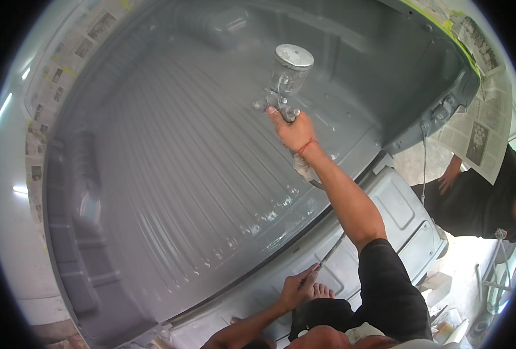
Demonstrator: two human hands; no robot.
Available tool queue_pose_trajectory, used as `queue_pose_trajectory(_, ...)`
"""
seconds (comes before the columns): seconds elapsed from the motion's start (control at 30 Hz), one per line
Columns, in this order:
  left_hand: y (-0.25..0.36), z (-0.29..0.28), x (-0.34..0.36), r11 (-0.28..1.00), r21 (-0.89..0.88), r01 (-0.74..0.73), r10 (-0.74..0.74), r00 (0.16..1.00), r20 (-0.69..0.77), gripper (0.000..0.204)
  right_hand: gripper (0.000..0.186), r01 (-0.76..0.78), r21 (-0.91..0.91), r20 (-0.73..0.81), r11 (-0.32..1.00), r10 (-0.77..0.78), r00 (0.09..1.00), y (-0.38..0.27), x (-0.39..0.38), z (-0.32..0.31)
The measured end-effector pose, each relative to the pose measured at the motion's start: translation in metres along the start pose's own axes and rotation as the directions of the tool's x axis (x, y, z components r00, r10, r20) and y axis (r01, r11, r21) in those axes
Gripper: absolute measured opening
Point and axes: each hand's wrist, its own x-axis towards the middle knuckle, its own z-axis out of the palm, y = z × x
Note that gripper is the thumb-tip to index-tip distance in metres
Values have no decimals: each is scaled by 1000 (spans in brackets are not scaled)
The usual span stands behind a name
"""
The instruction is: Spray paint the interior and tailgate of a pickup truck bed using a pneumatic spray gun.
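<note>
A silver metal spray gun [278, 104] with a round lidded cup [293, 70] on top is held up over the ribbed floor of a grey pickup bed [171, 157], right of the bed's middle. The right hand [296, 134], a thin red string [308, 146] around its wrist, is wrapped around the gun's handle, with a crumpled whitish wrapping [303, 168] just below. A thin grey hose [332, 251] passes behind the right forearm, and the left hand [299, 288] grips it between thumb and fingers, near a bare foot [322, 291] on the lowered light-grey tailgate [360, 224]. Glossy highlights lie along the ribs nearest the tailgate. Printed newspaper sheets [479, 136] and yellow-green masking tape [473, 63] edge the bed's right side; beyond the tailgate, another person's hand [450, 175] rests against dark clothing [467, 200]
</note>
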Motion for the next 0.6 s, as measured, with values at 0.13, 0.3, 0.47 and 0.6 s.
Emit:
queue_pose_trajectory(0.13,4,-1,-3,1000,-26,-8,8,1000,-13,44,50,-5,-29,-141,1000,1,990,-5,10,10)
queue_pose_trajectory(0.3,12,-12,-10,997,-71,15,-21,996,-88,43,49,-14,-44,-281,999,1,960,-12,32,18)
queue_pose_trajectory(0.47,18,-20,-10,995,-74,61,-66,995,-71,44,54,-47,-16,33,999,48,998,-9,42,26)
queue_pose_trajectory(0.6,20,-18,-7,990,-131,59,-69,995,-70,44,51,49,66,5,997,-50,999,-10,44,36)
